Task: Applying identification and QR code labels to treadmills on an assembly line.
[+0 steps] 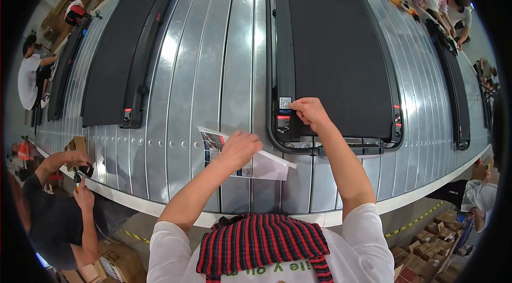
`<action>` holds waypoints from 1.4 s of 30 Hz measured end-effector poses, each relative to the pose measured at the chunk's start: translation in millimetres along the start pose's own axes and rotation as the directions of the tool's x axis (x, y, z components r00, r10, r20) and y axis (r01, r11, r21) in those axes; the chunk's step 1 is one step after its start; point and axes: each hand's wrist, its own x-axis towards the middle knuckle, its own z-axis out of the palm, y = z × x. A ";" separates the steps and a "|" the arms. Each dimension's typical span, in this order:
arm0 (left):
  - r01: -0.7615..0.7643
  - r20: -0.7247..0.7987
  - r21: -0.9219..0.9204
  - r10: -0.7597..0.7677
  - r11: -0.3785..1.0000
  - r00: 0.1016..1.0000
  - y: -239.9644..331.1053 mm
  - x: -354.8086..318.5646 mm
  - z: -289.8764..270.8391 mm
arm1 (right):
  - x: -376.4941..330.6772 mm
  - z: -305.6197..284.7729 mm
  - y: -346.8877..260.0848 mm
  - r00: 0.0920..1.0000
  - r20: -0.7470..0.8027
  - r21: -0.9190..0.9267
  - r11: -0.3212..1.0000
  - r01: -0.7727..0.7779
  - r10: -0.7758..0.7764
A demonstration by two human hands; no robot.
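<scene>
Right hand (309, 113) pinches a sticker onto the treadmill (336, 43) corner at six o'clock, nearly placed; left hand (240, 147) grips the sticker sheet (266, 166)

4 treadmills (336, 43) — 1 sticker sheet (250, 163)

Bright overhead glare, fisheye-bent edges, sharp

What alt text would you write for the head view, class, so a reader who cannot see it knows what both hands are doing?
The person's right hand presses a small label onto the near left corner of a black treadmill lying on a ribbed metal conveyor. The left hand holds a sticker sheet flat on the conveyor. Other workers stand around its edges.
</scene>
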 end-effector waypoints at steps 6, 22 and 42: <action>-0.082 -0.188 -0.048 0.072 0.995 0.980 -1.8 11.6 -2.1 | 10.0 3.3 2.0 0.998 0.007 0.006 0.998 -0.056 0.056; -0.118 -0.226 -0.087 0.096 0.989 0.969 -5.2 13.9 -2.8 | 8.7 10.1 4.7 0.994 -0.107 0.028 0.999 -0.017 0.020; -0.098 -0.127 -0.057 0.090 0.994 0.988 -1.7 53.5 -11.9 | 7.4 16.2 14.2 0.976 -0.210 -0.026 0.998 0.056 -0.061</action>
